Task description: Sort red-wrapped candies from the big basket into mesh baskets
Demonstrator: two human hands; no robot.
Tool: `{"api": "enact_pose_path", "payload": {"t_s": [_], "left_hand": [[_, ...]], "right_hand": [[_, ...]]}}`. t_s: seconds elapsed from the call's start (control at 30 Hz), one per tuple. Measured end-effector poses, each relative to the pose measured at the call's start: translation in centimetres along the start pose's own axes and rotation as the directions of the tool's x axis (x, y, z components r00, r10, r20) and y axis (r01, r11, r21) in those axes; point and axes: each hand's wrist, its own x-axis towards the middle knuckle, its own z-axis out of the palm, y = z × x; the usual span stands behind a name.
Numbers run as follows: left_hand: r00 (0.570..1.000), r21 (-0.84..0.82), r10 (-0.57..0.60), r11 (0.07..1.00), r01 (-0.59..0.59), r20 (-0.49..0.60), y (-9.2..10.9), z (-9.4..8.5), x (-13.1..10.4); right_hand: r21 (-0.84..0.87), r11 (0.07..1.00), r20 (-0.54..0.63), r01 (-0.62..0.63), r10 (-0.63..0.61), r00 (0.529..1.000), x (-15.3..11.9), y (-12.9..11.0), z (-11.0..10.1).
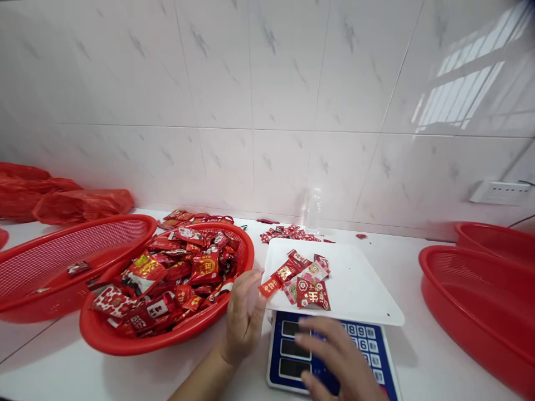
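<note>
My left hand (pixel 243 314) is open at the left edge of the scale's white pan (pixel 363 284), fingers stretched upward and thumb apart. Its fingertips come close to a small red candy packet (pixel 270 286); I cannot tell whether they touch. Several wrapped candies lie in a heap on the pan, among them a dark red packet (pixel 312 294) and a pink one (pixel 315 271). My right hand (pixel 338 356), slightly blurred, hovers with spread fingers over the blue control panel (pixel 276 365) of the scale. It holds nothing and hides part of the keys.
Left of the scale stands a red basket (pixel 106 342) heaped with wrapped candies. Beyond it is a second red basket (pixel 37 245) with a few packets. Red plastic bags (pixel 83 205) lie against the tiled wall. More red baskets (pixel 472 289) stand at the right.
</note>
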Motion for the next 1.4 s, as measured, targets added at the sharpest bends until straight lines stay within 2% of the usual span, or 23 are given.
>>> {"api": "enact_pose_path", "payload": {"t_s": [0.03,0.1,0.17,0.27,0.37,0.47,0.57,0.73,0.93,1.2,1.3,1.4], "left_hand": [[1.0,-0.006,0.012,1.0,-0.012,0.005,-0.2,-0.1,-0.4],[0.999,-0.016,0.001,1.0,0.0,0.047,-0.2,-0.4,-0.8],[0.993,-0.007,-0.043,0.999,0.044,0.11,-0.2,-0.5,-0.8],[0.963,0.011,-0.17,0.985,0.171,0.208,-0.2,-0.3,-0.4],[0.901,-0.044,-0.29,0.946,0.32,0.322,-0.5,0.0,-0.1],[0.856,-0.098,-0.308,0.92,0.379,0.416,-1.0,0.1,-0.1],[0.849,-0.116,-0.288,0.92,0.373,0.443,-1.2,0.2,-0.3],[0.86,-0.135,-0.296,0.915,0.38,0.415,-1.2,0.3,-0.3],[0.858,-0.146,-0.318,0.903,0.403,0.404,-1.4,0.4,-0.3],[0.859,-0.157,-0.345,0.89,0.427,0.379,-1.3,0.1,-0.1],[0.867,-0.179,-0.344,0.887,0.426,0.36,-1.1,0.1,-0.1],[0.873,-0.194,-0.346,0.883,0.426,0.345,-1.0,0.1,0.0]], "right_hand": [[-0.068,0.996,-0.019,-0.054,0.052,0.998,1.0,0.8,-0.8],[-0.181,0.97,0.016,-0.159,0.165,0.986,3.2,2.4,-2.3],[-0.261,0.942,0.123,-0.211,0.249,0.961,5.4,3.8,-3.1],[-0.279,0.925,0.318,-0.259,0.343,0.884,8.1,5.6,-3.6],[-0.237,0.928,0.432,-0.288,0.367,0.824,9.6,6.9,-3.4],[-0.223,0.939,0.443,-0.262,0.337,0.831,10.0,7.4,-3.0],[-0.231,0.94,0.384,-0.249,0.324,0.865,9.9,7.5,-2.4],[-0.219,0.933,0.225,-0.287,0.334,0.915,9.5,7.4,-1.9],[-0.118,0.929,0.12,-0.351,0.364,0.924,9.6,7.6,-2.9],[-0.018,0.871,-0.109,-0.491,0.486,0.867,8.8,9.1,-5.4],[0.0,0.833,-0.226,-0.554,0.539,0.811,8.3,9.7,-7.1],[-0.024,0.776,-0.368,-0.63,0.579,0.727,7.3,10.4,-9.9]]}}
